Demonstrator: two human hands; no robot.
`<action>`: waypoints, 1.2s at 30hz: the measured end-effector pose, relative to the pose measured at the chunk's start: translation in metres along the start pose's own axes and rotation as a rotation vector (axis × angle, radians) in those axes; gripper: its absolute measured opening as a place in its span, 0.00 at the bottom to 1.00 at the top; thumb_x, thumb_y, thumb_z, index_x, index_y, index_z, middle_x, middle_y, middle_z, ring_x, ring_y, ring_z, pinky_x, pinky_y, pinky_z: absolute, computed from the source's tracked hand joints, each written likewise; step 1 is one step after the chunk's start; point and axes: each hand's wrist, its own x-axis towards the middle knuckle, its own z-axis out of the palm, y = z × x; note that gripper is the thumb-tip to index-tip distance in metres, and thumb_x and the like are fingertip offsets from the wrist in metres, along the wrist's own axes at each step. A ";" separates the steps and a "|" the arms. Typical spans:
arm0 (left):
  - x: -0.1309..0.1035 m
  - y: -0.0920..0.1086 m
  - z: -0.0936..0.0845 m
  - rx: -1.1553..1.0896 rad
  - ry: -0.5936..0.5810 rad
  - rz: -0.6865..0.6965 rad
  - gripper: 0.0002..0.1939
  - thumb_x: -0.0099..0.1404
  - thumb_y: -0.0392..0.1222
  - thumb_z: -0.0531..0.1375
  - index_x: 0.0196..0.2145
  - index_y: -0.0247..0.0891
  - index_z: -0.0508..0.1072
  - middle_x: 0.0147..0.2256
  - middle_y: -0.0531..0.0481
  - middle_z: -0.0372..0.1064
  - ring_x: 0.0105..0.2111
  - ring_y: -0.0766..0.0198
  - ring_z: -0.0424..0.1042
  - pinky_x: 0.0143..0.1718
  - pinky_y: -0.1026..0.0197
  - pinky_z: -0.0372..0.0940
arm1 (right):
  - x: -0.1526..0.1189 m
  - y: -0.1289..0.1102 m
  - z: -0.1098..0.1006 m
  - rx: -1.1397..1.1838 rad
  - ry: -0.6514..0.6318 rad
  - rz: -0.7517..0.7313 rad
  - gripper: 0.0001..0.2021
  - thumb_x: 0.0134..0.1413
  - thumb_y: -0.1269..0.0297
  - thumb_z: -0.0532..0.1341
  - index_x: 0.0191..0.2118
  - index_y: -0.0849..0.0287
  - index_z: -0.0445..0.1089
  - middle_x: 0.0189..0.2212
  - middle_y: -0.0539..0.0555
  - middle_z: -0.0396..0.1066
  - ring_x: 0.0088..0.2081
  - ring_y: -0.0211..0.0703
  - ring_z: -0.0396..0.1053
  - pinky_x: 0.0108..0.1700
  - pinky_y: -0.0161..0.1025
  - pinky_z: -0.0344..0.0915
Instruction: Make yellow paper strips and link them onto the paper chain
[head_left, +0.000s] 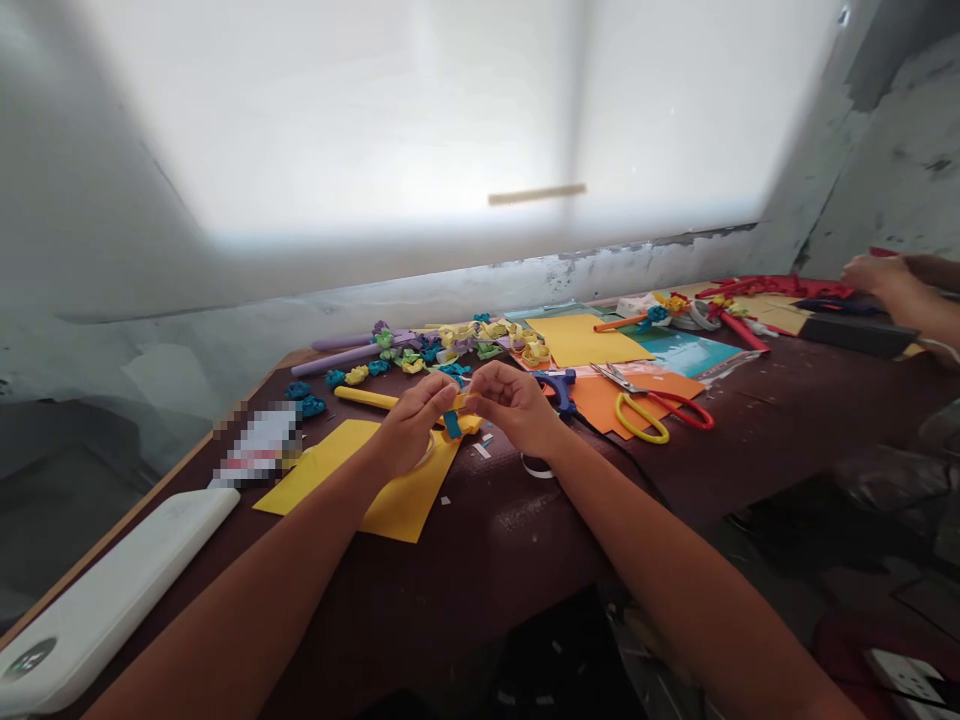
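My left hand (pixel 409 425) and my right hand (pixel 519 408) meet above the table, fingers closed in a pinch. Between them runs a small yellow paper strip (pixel 463 400), gripped at both sides. A short blue paper piece (pixel 451 425) hangs just below my left fingertips; what it is attached to is hidden. Under my left hand lies a yellow paper sheet (pixel 409 510). A yellow paper tube (pixel 365 398) reaches behind that hand. Beside my right hand rests a blue glue gun (pixel 564 390), its cord running under my forearm.
Scissors (pixel 637 400) with red and yellow handles lie on orange paper (pixel 600 415). Farther back are curled paper flowers (pixel 427 350), purple tubes (pixel 341 358) and a yellow sheet (pixel 589 340). A white device (pixel 120 595) stands at left. Another person's hand (pixel 877 272) works at far right.
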 end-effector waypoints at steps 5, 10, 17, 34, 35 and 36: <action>0.000 0.000 0.000 -0.062 0.013 -0.042 0.19 0.74 0.56 0.59 0.45 0.36 0.75 0.43 0.46 0.75 0.42 0.60 0.75 0.47 0.51 0.73 | -0.004 -0.004 0.001 -0.302 0.064 -0.204 0.08 0.65 0.57 0.67 0.40 0.56 0.76 0.43 0.56 0.76 0.45 0.44 0.75 0.50 0.43 0.73; 0.000 -0.003 0.003 -0.142 0.035 -0.082 0.19 0.74 0.55 0.60 0.46 0.35 0.75 0.44 0.46 0.75 0.42 0.60 0.76 0.46 0.51 0.73 | -0.008 -0.003 0.005 -0.597 0.121 -0.377 0.06 0.67 0.63 0.65 0.42 0.54 0.80 0.44 0.57 0.80 0.47 0.46 0.76 0.53 0.46 0.72; -0.001 -0.008 0.004 -0.230 0.049 -0.131 0.19 0.74 0.55 0.60 0.49 0.36 0.75 0.47 0.45 0.75 0.44 0.59 0.76 0.48 0.50 0.73 | -0.009 -0.009 0.010 -0.902 0.087 -0.453 0.09 0.70 0.66 0.61 0.45 0.55 0.80 0.44 0.57 0.82 0.45 0.48 0.78 0.52 0.48 0.74; -0.001 -0.002 0.002 -0.189 0.002 -0.156 0.19 0.74 0.55 0.60 0.47 0.35 0.75 0.46 0.45 0.75 0.43 0.59 0.75 0.47 0.50 0.73 | -0.006 0.002 0.001 -0.804 0.331 -0.129 0.09 0.69 0.67 0.52 0.38 0.56 0.68 0.30 0.52 0.72 0.32 0.44 0.69 0.37 0.41 0.65; -0.001 -0.002 0.001 -0.176 -0.008 -0.152 0.19 0.74 0.55 0.60 0.47 0.35 0.75 0.45 0.45 0.75 0.43 0.59 0.75 0.47 0.50 0.73 | -0.006 0.001 0.000 -0.781 0.312 -0.115 0.11 0.71 0.65 0.51 0.37 0.56 0.67 0.29 0.51 0.70 0.31 0.43 0.68 0.36 0.40 0.64; -0.001 -0.001 0.001 -0.164 -0.018 -0.149 0.18 0.74 0.55 0.60 0.47 0.35 0.75 0.45 0.46 0.75 0.43 0.60 0.75 0.46 0.51 0.73 | -0.006 -0.001 -0.001 -0.758 0.285 -0.113 0.12 0.72 0.62 0.51 0.37 0.56 0.68 0.30 0.52 0.70 0.32 0.43 0.67 0.37 0.40 0.64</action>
